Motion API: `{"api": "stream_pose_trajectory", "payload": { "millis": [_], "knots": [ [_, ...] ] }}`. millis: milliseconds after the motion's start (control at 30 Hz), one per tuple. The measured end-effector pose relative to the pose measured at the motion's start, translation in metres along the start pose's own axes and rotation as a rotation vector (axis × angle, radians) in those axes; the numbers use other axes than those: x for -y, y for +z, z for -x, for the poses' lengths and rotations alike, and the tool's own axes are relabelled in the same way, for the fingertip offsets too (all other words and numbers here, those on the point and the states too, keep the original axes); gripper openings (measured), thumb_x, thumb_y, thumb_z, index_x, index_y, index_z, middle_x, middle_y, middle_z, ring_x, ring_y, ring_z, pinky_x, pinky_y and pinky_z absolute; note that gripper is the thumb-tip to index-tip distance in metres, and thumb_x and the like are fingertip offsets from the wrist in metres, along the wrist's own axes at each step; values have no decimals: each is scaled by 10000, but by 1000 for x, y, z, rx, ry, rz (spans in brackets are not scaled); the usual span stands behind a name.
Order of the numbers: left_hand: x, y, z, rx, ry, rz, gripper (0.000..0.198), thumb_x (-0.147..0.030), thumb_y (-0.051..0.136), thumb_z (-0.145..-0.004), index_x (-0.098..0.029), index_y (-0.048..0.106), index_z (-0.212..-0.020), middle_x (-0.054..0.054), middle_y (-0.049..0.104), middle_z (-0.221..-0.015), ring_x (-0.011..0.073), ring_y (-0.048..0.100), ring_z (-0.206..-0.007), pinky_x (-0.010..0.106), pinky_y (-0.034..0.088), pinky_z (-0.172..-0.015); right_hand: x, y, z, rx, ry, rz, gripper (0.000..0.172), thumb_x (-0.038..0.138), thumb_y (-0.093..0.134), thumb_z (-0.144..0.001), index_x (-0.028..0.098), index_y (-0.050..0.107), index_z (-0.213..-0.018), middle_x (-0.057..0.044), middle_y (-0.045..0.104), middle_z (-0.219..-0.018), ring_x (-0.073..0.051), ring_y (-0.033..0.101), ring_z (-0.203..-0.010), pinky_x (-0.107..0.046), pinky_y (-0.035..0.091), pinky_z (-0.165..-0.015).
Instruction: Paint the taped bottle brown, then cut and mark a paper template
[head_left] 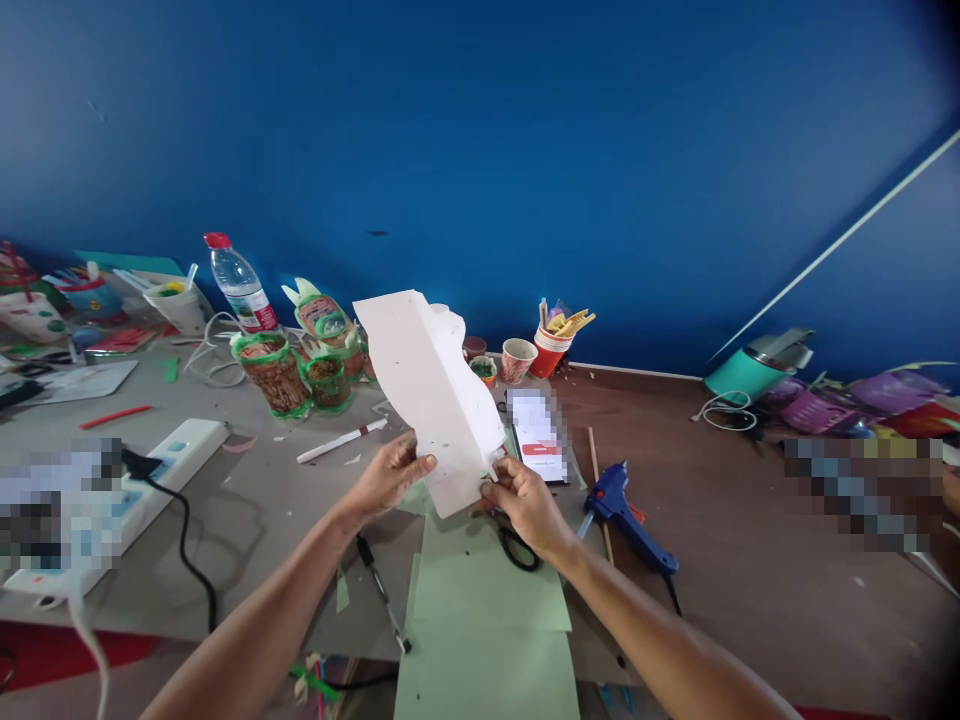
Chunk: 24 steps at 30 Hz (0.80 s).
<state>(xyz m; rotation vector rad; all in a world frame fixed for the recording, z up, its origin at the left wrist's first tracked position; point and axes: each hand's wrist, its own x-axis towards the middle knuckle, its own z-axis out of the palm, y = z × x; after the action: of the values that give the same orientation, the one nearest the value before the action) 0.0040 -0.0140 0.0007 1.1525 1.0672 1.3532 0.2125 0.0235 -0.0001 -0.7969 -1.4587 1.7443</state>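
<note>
A deep blue wall (480, 150) rises behind a cluttered grey table (255, 510), which gives way to a brown surface on the right. Above the middle of the table, both hands hold up a white sheet (431, 390) cut to a wavy outline. It is tilted, with its top leaning left, and it is lifted clear of the table. The left hand (386, 475) is closed on the sheet's lower left edge, thumb on the front and fingers behind. The right hand (529, 505) pinches the lower right corner between thumb and fingertips. Pale green paper (487, 600) lies flat under the hands, and the black handle of a pair of scissors (517, 548) shows just below the right hand. A blue glue gun (626, 515) lies near the right wrist. To the left are a white pen (341, 440), brown pots with green rims (274, 372), a water bottle (240, 285) and a white power strip (161, 460) with a black cord. Behind the sheet stands a red cup (551, 350) filled with sticks.
</note>
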Motion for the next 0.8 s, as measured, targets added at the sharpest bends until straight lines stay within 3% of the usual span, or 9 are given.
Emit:
{"api": "stream_pose_trajectory", "payload": {
  "millis": [133, 200, 267, 333, 400, 467, 567, 633, 800],
  "knots": [
    [7, -2, -4, -45, -23, -17, 318, -383, 744, -693, -165, 666, -912, 67, 695, -870, 235, 618, -843, 299, 471, -745, 8, -14, 4, -31, -84, 398, 71, 273, 617, -759, 207, 614, -788, -1, 650, -647, -177, 621, -589, -276, 506, -568],
    [8, -4, -6, -59, -45, -52, 307, -370, 738, -687, -159, 663, -897, 62, 694, -855, 238, 618, -831, 310, 473, -751, 18, -23, 5, -173, -223, 621, 77, 260, 608, -784, 217, 648, -833, -9, 651, -648, -172, 589, -558, -269, 473, -554],
    [9, -6, -7, -63, -58, -90, 294, -354, 725, -687, -153, 661, -891, 53, 689, -823, 243, 617, -822, 320, 475, -754, 28, -28, 8, -195, -366, 726, 124, 231, 569, -827, 225, 666, -905, -30, 674, -741, -170, 579, -577, -279, 469, -583],
    [8, -9, -8, -62, -42, -155, 257, -335, 702, -695, -158, 664, -878, 41, 685, -802, 249, 615, -824, 323, 474, -755, 37, -24, 14, -27, -494, 811, 192, 182, 504, -871, 227, 665, -965, -56, 676, -848, -192, 611, -713, -294, 480, -658],
    [5, -10, -9, -42, -6, -234, 204, -311, 677, -706, -170, 669, -853, 31, 687, -806, 249, 611, -828, 311, 470, -750, 41, -12, 21, 255, -592, 946, 285, 120, 432, -892, 220, 635, -1065, -74, 662, -918, -193, 608, -795, -295, 480, -697],
    [3, -11, -8, -31, 23, -286, 158, -288, 666, -700, -177, 670, -813, 21, 684, -783, 241, 605, -812, 292, 466, -727, 41, 7, 30, 489, -687, 1170, 341, 60, 430, -855, 198, 600, -1117, -91, 640, -975, -186, 587, -783, -303, 464, -697],
    [0, -10, -6, -68, 25, -326, 125, -269, 677, -660, -177, 657, -742, -2, 644, -663, 217, 587, -728, 259, 452, -645, 35, 38, 38, 811, -828, 1409, 318, 107, 527, -813, 181, 564, -1120, -102, 593, -1008, -202, 572, -822, -320, 444, -678],
    [0, -11, -5, -90, 5, -348, 120, -267, 674, -651, -178, 646, -727, -21, 604, -600, 192, 562, -659, 240, 428, -585, 27, 57, 40, 917, -896, 1468, 237, 149, 522, -843, 194, 570, -1071, -73, 575, -948, -189, 568, -763, -310, 422, -609],
    [1, -13, -4, -95, -7, -367, 107, -269, 652, -665, -182, 627, -722, -34, 566, -579, 157, 517, -582, 227, 383, -528, 8, 85, 27, 986, -1004, 1515, 100, 195, 502, -890, 222, 591, -852, -31, 578, -983, -140, 536, -619, -297, 374, -522]
  ]
}}
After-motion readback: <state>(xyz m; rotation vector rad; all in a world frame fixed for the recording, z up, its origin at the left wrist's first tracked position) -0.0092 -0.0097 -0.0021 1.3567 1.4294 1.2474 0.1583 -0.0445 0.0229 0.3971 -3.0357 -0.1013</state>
